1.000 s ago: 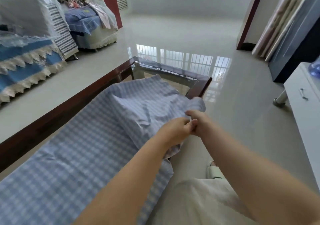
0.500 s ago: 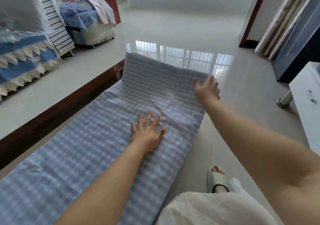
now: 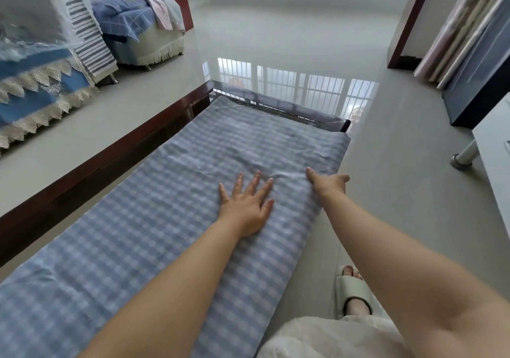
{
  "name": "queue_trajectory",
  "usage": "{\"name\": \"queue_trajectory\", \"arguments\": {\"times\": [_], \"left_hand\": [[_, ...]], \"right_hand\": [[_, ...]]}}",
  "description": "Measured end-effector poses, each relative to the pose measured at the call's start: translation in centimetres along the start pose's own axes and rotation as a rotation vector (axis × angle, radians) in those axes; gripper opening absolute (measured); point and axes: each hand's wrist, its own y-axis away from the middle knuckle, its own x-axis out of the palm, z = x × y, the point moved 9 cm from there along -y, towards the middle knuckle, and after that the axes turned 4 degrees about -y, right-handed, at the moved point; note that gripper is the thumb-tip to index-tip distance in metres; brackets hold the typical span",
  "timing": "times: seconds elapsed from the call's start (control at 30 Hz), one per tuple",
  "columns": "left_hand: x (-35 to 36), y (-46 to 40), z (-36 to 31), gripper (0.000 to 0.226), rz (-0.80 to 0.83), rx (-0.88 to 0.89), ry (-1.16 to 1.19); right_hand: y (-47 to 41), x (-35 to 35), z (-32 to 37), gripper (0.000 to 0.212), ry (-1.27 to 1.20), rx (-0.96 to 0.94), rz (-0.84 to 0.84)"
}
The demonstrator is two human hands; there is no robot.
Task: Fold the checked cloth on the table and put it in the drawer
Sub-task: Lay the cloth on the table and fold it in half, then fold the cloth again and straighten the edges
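Left hand (image 3: 248, 206) presses flat, fingers spread, on checked cloth (image 3: 154, 236); right hand (image 3: 329, 183) pinches its edge.

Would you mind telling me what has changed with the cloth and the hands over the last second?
A second ago both hands pinched a bunched far end of the checked cloth. They let go, and the cloth now lies spread flat along the table. The left hand moved onto the cloth and presses it with spread fingers; the right hand moved to its right edge. The person still stands at the table's right side.
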Motion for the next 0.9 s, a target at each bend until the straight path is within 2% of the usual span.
{"name": "queue_trajectory", "arguments": {"times": [0.13, 0.23, 0.33, 0.4, 0.47, 0.5, 0.53, 0.57, 0.63, 0.67, 0.73, 0.77, 0.83, 0.9], "left_hand": [[-0.4, -1.3, -0.3, 0.059, 0.014, -0.062, 0.000], [-0.5, -1.9, -1.4, 0.061, -0.005, -0.051, -0.003], [-0.4, -2.0, -2.3, 0.066, -0.034, 0.027, 0.007], [-0.7, -1.5, -2.9, 0.062, -0.060, 0.129, 0.025], [-1.1, -0.1, -4.2, 0.054, -0.127, 0.278, -0.023], [-1.0, 0.8, -4.9, 0.053, -0.158, 0.336, -0.068], [-0.8, 1.8, -5.5, 0.053, -0.169, 0.367, -0.098], [-0.3, 2.5, -5.9, 0.054, -0.149, 0.369, -0.106], [0.8, 3.1, -6.1, 0.054, -0.080, 0.325, -0.091], [0.9, 3.4, -6.0, 0.054, -0.064, 0.303, -0.061], [0.4, 3.5, -5.6, 0.053, -0.070, 0.265, 0.086], [-0.1, 3.4, -5.1, 0.052, -0.082, 0.231, 0.241], [-1.7, 4.1, -2.4, 0.049, -0.148, 0.069, 0.786], [-2.4, 6.5, 1.7, 0.042, -0.192, -0.135, 1.320]], "right_hand": [[-0.9, -0.8, 1.4, 0.050, -0.074, -0.103, -0.011], [-1.2, -0.3, 2.6, 0.036, -0.227, -0.046, 0.171], [0.0, -0.8, 3.7, 0.016, -0.076, 0.021, 0.350], [-0.4, -1.4, 3.1, 0.013, -0.062, 0.142, 0.381], [-0.5, -1.2, 2.4, 0.012, -0.216, 0.300, 0.399], [-0.8, -1.1, 2.4, 0.020, -0.279, 0.328, 0.390], [-0.7, -0.8, 2.4, 0.031, -0.321, 0.335, 0.375], [-0.5, -0.7, 2.7, 0.034, -0.342, 0.316, 0.361], [0.4, -0.2, 3.0, 0.016, -0.352, 0.253, 0.355], [1.0, 0.1, 3.3, 0.015, -0.338, 0.207, 0.354], [2.2, 0.7, 4.3, 0.022, -0.319, 0.077, 0.347], [3.1, 0.9, 5.1, 0.021, -0.288, -0.027, 0.334], [6.3, 1.8, 7.2, 0.011, -0.117, -0.330, 0.333], [11.2, 3.0, 8.4, 0.008, 0.125, -0.725, 0.319]]}}
